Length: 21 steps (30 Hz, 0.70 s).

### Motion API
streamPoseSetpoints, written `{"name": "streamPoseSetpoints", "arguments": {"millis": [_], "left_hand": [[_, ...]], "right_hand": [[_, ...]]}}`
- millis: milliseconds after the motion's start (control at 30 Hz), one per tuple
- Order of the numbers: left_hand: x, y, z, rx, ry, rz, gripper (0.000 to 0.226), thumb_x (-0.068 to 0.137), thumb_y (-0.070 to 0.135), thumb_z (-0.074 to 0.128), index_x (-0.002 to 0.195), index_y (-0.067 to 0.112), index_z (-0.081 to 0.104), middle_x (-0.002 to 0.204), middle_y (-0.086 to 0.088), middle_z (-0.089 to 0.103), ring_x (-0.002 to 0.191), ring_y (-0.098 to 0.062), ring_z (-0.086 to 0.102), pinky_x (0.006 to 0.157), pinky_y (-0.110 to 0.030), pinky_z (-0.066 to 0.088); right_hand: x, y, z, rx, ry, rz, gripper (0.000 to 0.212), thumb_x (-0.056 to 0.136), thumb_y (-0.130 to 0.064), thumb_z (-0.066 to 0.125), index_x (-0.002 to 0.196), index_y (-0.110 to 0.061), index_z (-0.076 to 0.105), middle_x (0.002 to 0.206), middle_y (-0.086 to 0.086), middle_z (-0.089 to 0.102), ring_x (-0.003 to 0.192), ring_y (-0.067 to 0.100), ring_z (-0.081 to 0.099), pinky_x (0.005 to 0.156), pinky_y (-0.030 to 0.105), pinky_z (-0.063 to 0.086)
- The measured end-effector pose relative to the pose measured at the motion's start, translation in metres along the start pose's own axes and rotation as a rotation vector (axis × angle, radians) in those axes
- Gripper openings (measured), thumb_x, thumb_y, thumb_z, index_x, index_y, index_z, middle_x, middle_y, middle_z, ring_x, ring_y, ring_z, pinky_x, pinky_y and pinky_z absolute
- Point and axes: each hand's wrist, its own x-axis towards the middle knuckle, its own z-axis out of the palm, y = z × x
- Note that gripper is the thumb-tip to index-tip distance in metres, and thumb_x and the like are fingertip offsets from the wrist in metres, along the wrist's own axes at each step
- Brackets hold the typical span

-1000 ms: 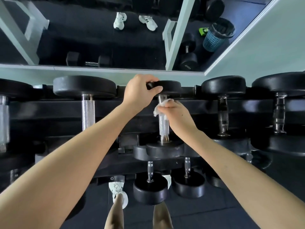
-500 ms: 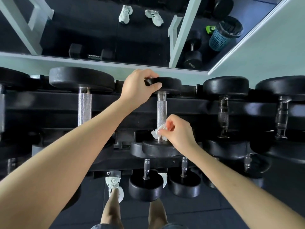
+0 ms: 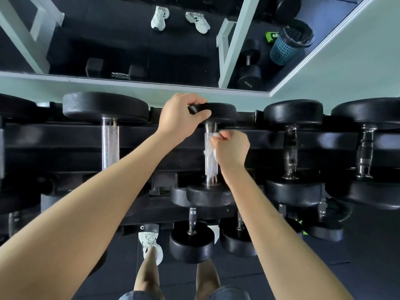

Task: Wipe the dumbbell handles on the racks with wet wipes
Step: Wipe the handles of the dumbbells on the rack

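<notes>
A black dumbbell lies on the top tier of the rack, its knurled chrome handle running towards me. My left hand grips the far head of that dumbbell by its rim. My right hand is closed around the upper half of the handle with a white wet wipe pressed between fingers and metal. The near head sits below my right wrist.
More dumbbells line the same tier: one to the left and two to the right. Smaller dumbbells sit on the lower tier. A mirror behind the rack reflects a blue bin. My legs and shoe are below.
My right hand has slid the wipe from the near end of the handle back up towards the far head. My left hand keeps its grip on the far head.
</notes>
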Motion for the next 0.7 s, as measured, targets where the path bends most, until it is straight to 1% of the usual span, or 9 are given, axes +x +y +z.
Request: {"name": "streamPoseSetpoints", "arguments": {"millis": [100, 200, 233, 300, 400, 433, 500, 600, 700], "left_hand": [[0.0, -0.001, 0.0, -0.012, -0.008, -0.002, 0.03, 0.083, 0.033, 0.07, 0.112, 0.024, 0.067, 0.115, 0.005, 0.063, 0.104, -0.011, 0.056, 0.082, -0.02, 0.041], [0.0, -0.002, 0.0, -0.02, -0.007, -0.008, 0.03, 0.083, 0.033, 0.07, 0.112, 0.025, 0.067, 0.114, 0.004, 0.062, 0.103, -0.011, 0.056, 0.084, -0.021, 0.042], [0.001, -0.002, 0.0, -0.023, -0.008, -0.01, 0.03, 0.083, 0.033, 0.07, 0.112, 0.025, 0.067, 0.114, 0.004, 0.062, 0.103, -0.011, 0.056, 0.084, -0.021, 0.042], [0.001, -0.002, 0.0, -0.032, -0.009, -0.012, 0.029, 0.083, 0.032, 0.07, 0.111, 0.025, 0.067, 0.113, 0.004, 0.062, 0.102, -0.011, 0.056, 0.084, -0.021, 0.042], [0.002, -0.002, 0.001, -0.031, -0.002, -0.015, 0.029, 0.083, 0.033, 0.071, 0.111, 0.025, 0.067, 0.112, 0.005, 0.063, 0.101, -0.009, 0.055, 0.082, -0.019, 0.04], [0.002, -0.002, 0.002, -0.025, 0.001, -0.012, 0.03, 0.083, 0.033, 0.07, 0.111, 0.025, 0.067, 0.112, 0.005, 0.062, 0.1, -0.009, 0.055, 0.081, -0.019, 0.039], [0.001, -0.003, 0.002, -0.025, 0.002, -0.007, 0.03, 0.083, 0.033, 0.07, 0.112, 0.024, 0.067, 0.113, 0.005, 0.063, 0.101, -0.01, 0.055, 0.081, -0.019, 0.039], [0.001, -0.004, 0.002, -0.034, -0.005, -0.006, 0.031, 0.083, 0.032, 0.07, 0.113, 0.024, 0.067, 0.113, 0.004, 0.063, 0.102, -0.01, 0.055, 0.082, -0.019, 0.039], [0.001, -0.003, 0.0, -0.039, -0.004, -0.007, 0.031, 0.084, 0.032, 0.069, 0.113, 0.024, 0.066, 0.113, 0.005, 0.063, 0.102, -0.009, 0.055, 0.082, -0.02, 0.04]], "right_hand": [[-0.011, 0.011, -0.001, -0.019, -0.043, -0.011, 0.024, 0.087, -0.012, 0.062, 0.064, -0.011, 0.057, 0.053, -0.009, 0.045, 0.049, 0.003, 0.041, 0.046, 0.004, 0.035], [-0.041, 0.041, -0.006, -0.075, -0.096, -0.027, 0.033, 0.086, -0.016, 0.062, 0.055, -0.011, 0.052, 0.05, -0.004, 0.046, 0.046, 0.005, 0.036, 0.045, 0.012, 0.03], [-0.041, 0.042, -0.006, -0.069, -0.104, -0.029, 0.035, 0.087, -0.017, 0.061, 0.055, -0.008, 0.052, 0.051, -0.002, 0.047, 0.047, 0.007, 0.036, 0.047, 0.014, 0.028], [-0.024, 0.025, -0.003, -0.083, -0.071, -0.032, 0.033, 0.089, -0.018, 0.06, 0.059, -0.006, 0.055, 0.055, 0.0, 0.049, 0.051, 0.009, 0.04, 0.05, 0.017, 0.031], [0.009, -0.012, 0.003, 0.016, -0.005, 0.01, 0.02, 0.089, -0.017, 0.061, 0.069, -0.013, 0.058, 0.068, 0.001, 0.057, 0.063, 0.013, 0.053, 0.056, 0.014, 0.037], [0.013, -0.018, 0.004, 0.037, 0.015, 0.014, 0.017, 0.089, -0.016, 0.061, 0.073, -0.012, 0.06, 0.069, 0.001, 0.058, 0.064, 0.013, 0.055, 0.054, 0.009, 0.037], [0.004, -0.014, 0.004, 0.033, 0.02, 0.001, 0.02, 0.09, -0.015, 0.06, 0.07, -0.012, 0.058, 0.062, -0.004, 0.054, 0.056, 0.007, 0.05, 0.046, 0.004, 0.035], [-0.029, 0.022, -0.003, -0.07, -0.055, -0.073, 0.034, 0.09, -0.016, 0.059, 0.057, -0.013, 0.051, 0.052, -0.008, 0.044, 0.049, 0.005, 0.042, 0.045, 0.011, 0.033], [-0.044, 0.052, -0.008, -0.247, -0.133, -0.111, 0.034, 0.088, -0.015, 0.06, 0.057, -0.002, 0.053, 0.054, -0.001, 0.045, 0.053, 0.012, 0.039, 0.054, 0.024, 0.033]]}}
